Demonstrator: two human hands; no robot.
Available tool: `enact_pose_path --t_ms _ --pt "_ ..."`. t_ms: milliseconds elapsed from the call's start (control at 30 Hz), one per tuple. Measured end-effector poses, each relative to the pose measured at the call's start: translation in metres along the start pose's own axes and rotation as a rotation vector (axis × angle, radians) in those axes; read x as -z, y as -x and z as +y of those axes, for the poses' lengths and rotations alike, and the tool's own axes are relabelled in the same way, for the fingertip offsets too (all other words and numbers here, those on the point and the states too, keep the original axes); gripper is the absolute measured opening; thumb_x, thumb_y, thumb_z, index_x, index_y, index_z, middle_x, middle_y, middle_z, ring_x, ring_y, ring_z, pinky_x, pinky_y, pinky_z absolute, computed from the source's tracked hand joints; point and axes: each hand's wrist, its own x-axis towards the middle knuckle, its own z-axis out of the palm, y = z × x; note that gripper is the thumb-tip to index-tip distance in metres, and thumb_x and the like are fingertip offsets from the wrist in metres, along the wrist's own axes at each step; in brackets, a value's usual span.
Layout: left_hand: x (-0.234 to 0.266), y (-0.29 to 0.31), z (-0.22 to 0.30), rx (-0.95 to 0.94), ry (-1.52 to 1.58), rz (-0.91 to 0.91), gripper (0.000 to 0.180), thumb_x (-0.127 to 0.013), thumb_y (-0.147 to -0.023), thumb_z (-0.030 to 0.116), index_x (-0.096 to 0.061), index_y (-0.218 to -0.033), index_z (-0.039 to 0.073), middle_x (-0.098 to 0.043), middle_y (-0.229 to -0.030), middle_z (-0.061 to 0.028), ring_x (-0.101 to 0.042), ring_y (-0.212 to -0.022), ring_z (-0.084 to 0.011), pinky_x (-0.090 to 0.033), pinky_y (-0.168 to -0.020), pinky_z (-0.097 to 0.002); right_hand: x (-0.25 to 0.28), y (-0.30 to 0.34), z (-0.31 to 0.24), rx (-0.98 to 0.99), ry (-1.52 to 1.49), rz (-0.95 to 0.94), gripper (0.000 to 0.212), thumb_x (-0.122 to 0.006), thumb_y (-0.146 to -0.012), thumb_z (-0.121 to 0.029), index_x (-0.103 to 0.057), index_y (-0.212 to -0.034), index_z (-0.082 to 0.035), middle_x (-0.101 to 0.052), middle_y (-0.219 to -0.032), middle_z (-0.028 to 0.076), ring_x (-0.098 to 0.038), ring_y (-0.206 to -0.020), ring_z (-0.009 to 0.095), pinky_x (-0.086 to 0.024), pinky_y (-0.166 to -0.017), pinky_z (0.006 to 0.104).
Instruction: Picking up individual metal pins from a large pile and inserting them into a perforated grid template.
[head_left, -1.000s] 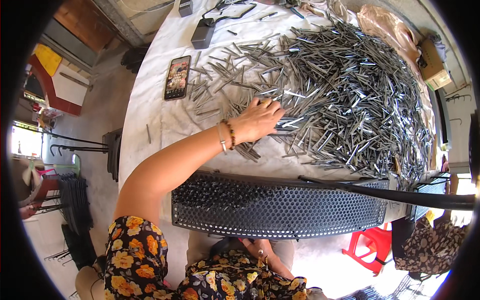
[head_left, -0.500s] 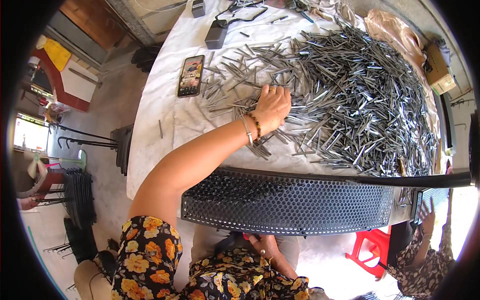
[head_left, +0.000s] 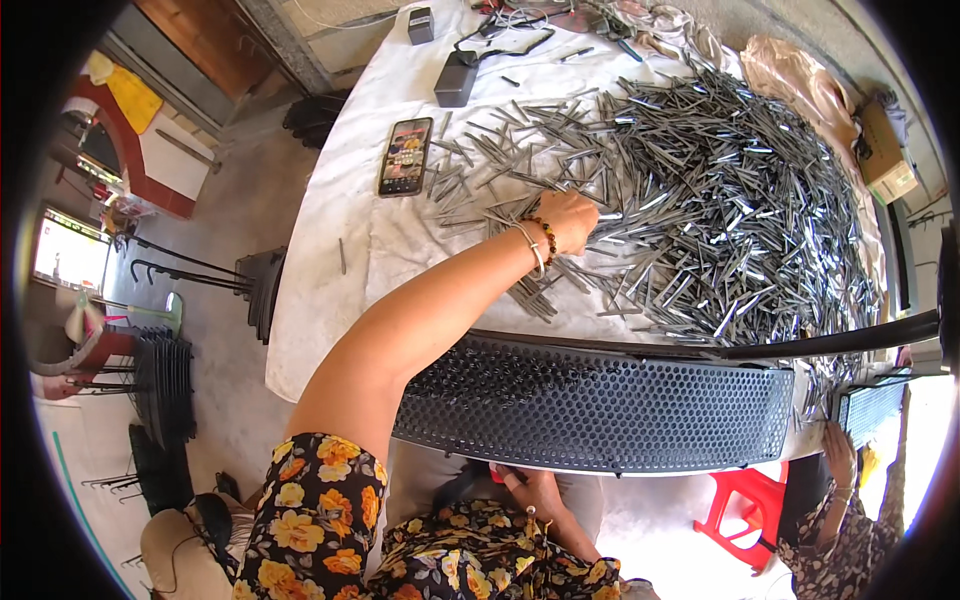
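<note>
My left hand (head_left: 570,222) is closed, knuckles up, at the near left edge of a big heap of thin dark strips (head_left: 735,205). Its fingertips are hidden, so what they pinch cannot be made out. Under my forearm lies a curved black perforated panel (head_left: 640,415) along the table's near edge. Small dark pieces (head_left: 500,375) crowd the holes of its left half. Below the panel, in front of my lap, my right hand (head_left: 538,492) is curled. A bit of red shows at its fingers; the rest is covered by the panel.
A phone (head_left: 405,157) and a dark grey box (head_left: 456,80) lie on the white cloth (head_left: 330,310). At the right, a co-worker's hand (head_left: 840,455) is at another perforated panel (head_left: 872,410). A red stool (head_left: 738,515) stands below. Black racks (head_left: 165,385) stand at left.
My left hand's fingers have curled tighter at the strips, with little shift over the table. The co-worker's hand, spread and raised before, is now lower against the panel. The whole view has shifted slightly.
</note>
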Motion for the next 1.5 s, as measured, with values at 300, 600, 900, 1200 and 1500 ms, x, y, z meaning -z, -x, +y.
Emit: enact_pose_path --t_ms 300,600,900,1200,1500 --pt "-0.042 -0.010 -0.019 -0.184 0.070 0.269 0.045 -0.076 -0.070 0.021 -0.057 -0.097 -0.009 -0.059 -0.104 -0.0221 -0.056 -0.105 -0.0340 -0.048 -0.088 -0.0402 -0.004 -0.003 0.012 0.056 0.068 0.040 0.016 -0.066 -0.085 -0.009 -0.065 -0.099 -0.002 -0.060 -0.073 0.006 -0.052 -0.061 0.013 -0.044 -0.057 0.0298" --pt "-0.011 -0.012 -0.064 0.168 1.657 -0.102 0.028 -0.076 -0.068 0.004 -0.060 -0.089 -0.007 -0.066 -0.080 -0.0139 -0.064 -0.066 -0.0207 -0.052 -0.056 -0.0311 -0.009 0.000 0.018 -0.024 0.021 0.020 0.017 -0.065 -0.087 -0.012 -0.064 -0.099 0.000 -0.059 -0.070 0.006 -0.051 -0.060 0.012 -0.044 -0.056 0.0295" --pt "-0.050 0.004 -0.081 0.214 2.344 0.233 0.012 -0.067 -0.086 0.014 -0.061 -0.082 0.004 -0.062 -0.073 -0.0053 -0.060 -0.064 -0.0162 -0.052 -0.059 -0.0274 -0.006 -0.001 0.001 -0.105 0.123 -0.018 0.017 -0.064 -0.087 -0.007 -0.067 -0.102 -0.001 -0.068 -0.089 0.008 -0.064 -0.080 0.016 -0.050 -0.072 0.0281" --pt "-0.021 0.108 -0.146 0.086 2.311 0.594 0.007 -0.063 -0.085 0.009 -0.060 -0.084 0.002 -0.062 -0.071 -0.0073 -0.060 -0.063 -0.0184 -0.051 -0.057 -0.0297 -0.011 -0.004 0.009 0.038 0.235 0.052 0.019 -0.066 -0.087 -0.012 -0.067 -0.102 -0.001 -0.067 -0.086 0.009 -0.062 -0.075 0.017 -0.049 -0.068 0.0296" --pt "-0.106 0.205 -0.196 0.408 1.272 1.383 0.017 -0.066 -0.085 0.007 -0.054 -0.096 0.003 -0.059 -0.084 -0.0011 -0.057 -0.074 -0.0084 -0.048 -0.068 -0.0241 -0.019 -0.005 0.008 -0.078 0.225 0.032 0.020 -0.065 -0.086 -0.013 -0.067 -0.103 -0.003 -0.068 -0.092 0.011 -0.063 -0.083 0.021 -0.048 -0.076 0.0299"
